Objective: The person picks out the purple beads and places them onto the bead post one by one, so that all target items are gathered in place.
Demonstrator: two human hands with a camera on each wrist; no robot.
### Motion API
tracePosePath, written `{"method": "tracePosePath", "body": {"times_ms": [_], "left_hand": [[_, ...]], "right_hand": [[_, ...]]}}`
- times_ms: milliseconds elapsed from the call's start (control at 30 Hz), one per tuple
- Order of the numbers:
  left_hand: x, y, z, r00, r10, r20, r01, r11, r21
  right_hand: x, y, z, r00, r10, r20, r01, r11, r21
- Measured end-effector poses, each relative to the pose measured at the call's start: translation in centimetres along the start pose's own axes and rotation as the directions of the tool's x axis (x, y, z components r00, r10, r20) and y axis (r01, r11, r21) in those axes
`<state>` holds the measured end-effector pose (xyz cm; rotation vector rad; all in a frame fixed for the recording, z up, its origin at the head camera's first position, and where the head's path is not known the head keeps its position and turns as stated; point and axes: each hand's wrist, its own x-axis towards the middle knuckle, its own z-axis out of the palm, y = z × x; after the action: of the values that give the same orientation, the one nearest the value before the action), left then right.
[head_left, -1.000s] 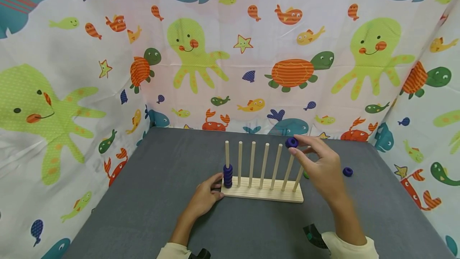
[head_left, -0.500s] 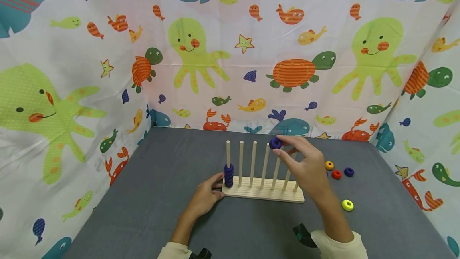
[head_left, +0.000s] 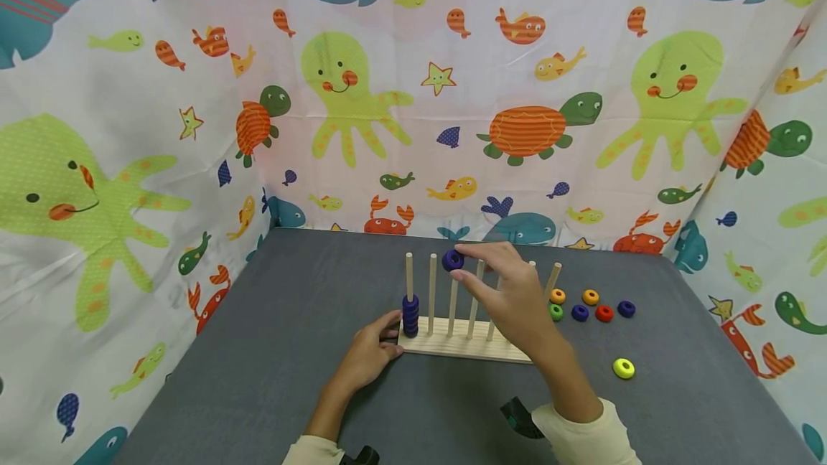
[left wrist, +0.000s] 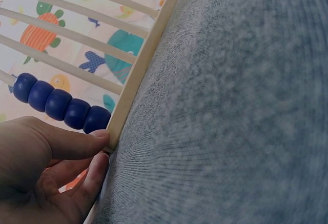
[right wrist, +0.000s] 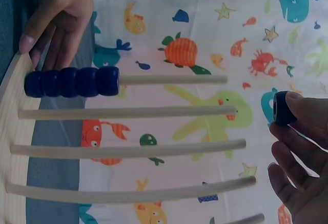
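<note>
A wooden peg rack (head_left: 461, 348) with a row of upright pegs stands on the table. Its leftmost peg carries a stack of several dark blue beads (left wrist: 58, 102). My left hand (head_left: 368, 350) grips the left end of the base, thumb on its front edge in the left wrist view. My right hand (head_left: 507, 293) pinches one blue bead (head_left: 453, 260) between thumb and index finger, near the top of the third peg from the left. In the right wrist view that bead (right wrist: 283, 108) is apart from the peg ends. My right hand hides some pegs at the right.
Loose beads lie right of the rack: orange (head_left: 591, 297), green (head_left: 555, 313), red (head_left: 604, 313), blue (head_left: 626, 308) and, closer, yellow (head_left: 623, 368). A sea-animal printed curtain (head_left: 452, 56) stands behind and beside the grey table (head_left: 258, 379).
My right hand has moved left along the peg tops with the blue bead, uncovering the loose beads and the right pegs' tops. My left hand has stayed on the rack's end.
</note>
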<state>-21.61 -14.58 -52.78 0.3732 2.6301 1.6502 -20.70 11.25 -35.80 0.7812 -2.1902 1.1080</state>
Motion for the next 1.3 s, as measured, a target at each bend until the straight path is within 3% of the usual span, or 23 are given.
{"method": "tracePosePath", "body": {"times_ms": [267,600,800,1000,1300], "left_hand": [[0.0,0.0,0.0,1.0,0.01,0.003,-0.01,1.0,-0.002],[0.1,0.1,-0.1,1.0,0.027,0.003,-0.027,1.0,-0.007],[-0.1,0.2,-0.1,1.0,0.009,0.013,-0.009,1.0,-0.008],[-0.2,0.3,-0.2,1.0,0.002,0.016,-0.002,1.0,-0.016],[0.0,0.2,-0.1,1.0,0.008,0.008,-0.008,1.0,-0.015]], "right_hand": [[0.5,-0.6,1.6,0.998,0.013,0.058,-0.015,1.0,0.025],[1.3,-0.6,3.4,0.998,-0.008,0.067,0.007,1.0,0.014],[1.6,-0.5,4.5,0.995,0.011,0.096,-0.008,0.999,-0.033],[1.9,-0.5,5.1,0.996,0.003,0.084,-0.002,1.0,-0.017],[2.4,-0.8,5.6,0.994,0.058,0.09,-0.059,0.998,0.001]]}}
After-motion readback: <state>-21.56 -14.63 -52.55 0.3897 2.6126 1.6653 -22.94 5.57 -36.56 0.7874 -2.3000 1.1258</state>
